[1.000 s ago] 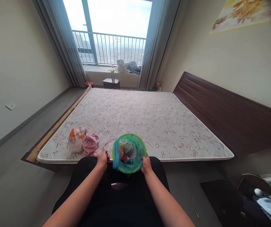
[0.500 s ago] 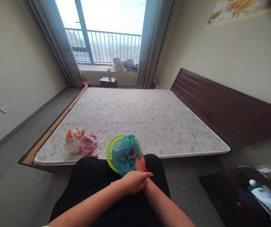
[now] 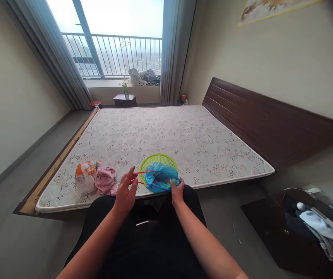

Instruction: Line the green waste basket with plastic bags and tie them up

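Note:
A light-green mesh basket (image 3: 158, 157) rests near the front edge of the mattress, lined with a blue plastic bag (image 3: 162, 170) whose mouth gapes towards me. My left hand (image 3: 126, 190) is left of the basket, its fingers closed on a red drawstring (image 3: 143, 173) stretched in two strands from the bag. My right hand (image 3: 177, 190) grips the bag's right rim, thumb inside the mouth. What lies inside the bag is too dark to make out.
A pink cloth (image 3: 105, 180) and a white-and-orange plastic bag (image 3: 86, 176) lie left on the mattress (image 3: 155, 131). A dark headboard (image 3: 259, 116) rises at right. Lower right, a dark nightstand (image 3: 273, 228) bears a white cloth (image 3: 320, 226).
My left hand has moved left from over my right wrist, drawing the red drawstring out sideways. The basket and bag have turned, and my right hand now shows at the bag's rim.

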`<state>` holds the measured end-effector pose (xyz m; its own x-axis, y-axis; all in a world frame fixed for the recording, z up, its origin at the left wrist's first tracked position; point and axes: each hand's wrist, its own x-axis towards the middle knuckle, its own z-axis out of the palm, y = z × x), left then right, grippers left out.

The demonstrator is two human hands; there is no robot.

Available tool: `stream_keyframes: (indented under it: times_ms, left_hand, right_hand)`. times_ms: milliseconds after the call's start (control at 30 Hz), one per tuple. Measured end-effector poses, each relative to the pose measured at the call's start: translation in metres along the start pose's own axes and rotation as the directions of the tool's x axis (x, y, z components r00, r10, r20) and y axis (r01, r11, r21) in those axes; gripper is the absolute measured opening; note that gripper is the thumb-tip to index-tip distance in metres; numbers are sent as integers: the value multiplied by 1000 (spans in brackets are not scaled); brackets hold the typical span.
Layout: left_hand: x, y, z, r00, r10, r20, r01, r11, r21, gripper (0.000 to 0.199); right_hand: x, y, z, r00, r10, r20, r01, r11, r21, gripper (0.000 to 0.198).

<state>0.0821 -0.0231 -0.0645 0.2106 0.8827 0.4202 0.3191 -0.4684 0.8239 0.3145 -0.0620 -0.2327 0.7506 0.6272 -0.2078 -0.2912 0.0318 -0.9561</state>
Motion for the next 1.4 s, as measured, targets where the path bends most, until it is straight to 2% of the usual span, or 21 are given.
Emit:
stream_keyframes:
  times_ms: [133,200,333,400,500,600,700,800,933,1033,1133,1200,1233,1300,1400]
  left_hand:
    - [13,-9,-12,1000,-6,-31,3,996,-87,53]
    - [19,-10,-19,998,-35,-56,29,995,-99,53]
    - [26,-12,-32,976,-130,-177,127,991,-30,50]
    - [28,-13,-34,968,-163,-193,151,986,-77,52]
    - [30,-12,-31,965,-206,-163,156,949,-275,58]
    - [27,-5,-21,959,-242,-151,166,904,-393,58]
    - [19,5,-9,967,-235,-103,178,904,-389,53]
    - [8,12,3,978,-207,37,208,927,-311,42]
    - [0,11,11,967,-172,189,213,951,-225,35]
    - [2,7,11,969,-187,165,224,942,-249,34]
    - [9,4,6,971,-221,85,237,911,-338,34]
    - [14,4,2,964,-261,49,259,882,-395,35]
    - [16,4,0,959,-282,36,271,869,-414,35]
    - [20,6,-3,949,-314,16,288,846,-449,34]
    - [26,10,-6,944,-331,14,290,804,-519,33]
  right_hand:
    - [16,-27,-9,984,134,115,-135,991,3,61]
    - [22,-41,-17,978,132,160,-124,991,-58,52]
    - [28,-68,-32,978,94,187,-68,988,-141,37]
    - [27,-82,-35,973,80,215,-44,985,-167,34]
    - [22,-102,-34,964,63,260,-18,985,-169,35]
    - [11,-121,-28,954,95,285,-74,994,-86,42]
    - [-5,-138,-20,935,143,324,-153,988,3,50]
    - [-19,-151,-12,909,131,395,-158,987,37,52]
    - [-29,-166,-8,897,49,440,-43,999,-24,51]
    - [-33,-180,-10,900,-86,428,177,968,-178,43]
    - [-38,-201,-13,888,-244,391,409,807,-426,32]
    - [-41,-216,-12,865,-320,386,492,691,-530,29]
    - [-42,-224,-12,857,-337,391,511,663,-547,30]
    - [-43,-237,-8,853,-328,407,507,706,-494,32]
    - [-43,-251,2,842,-290,455,426,875,-229,36]
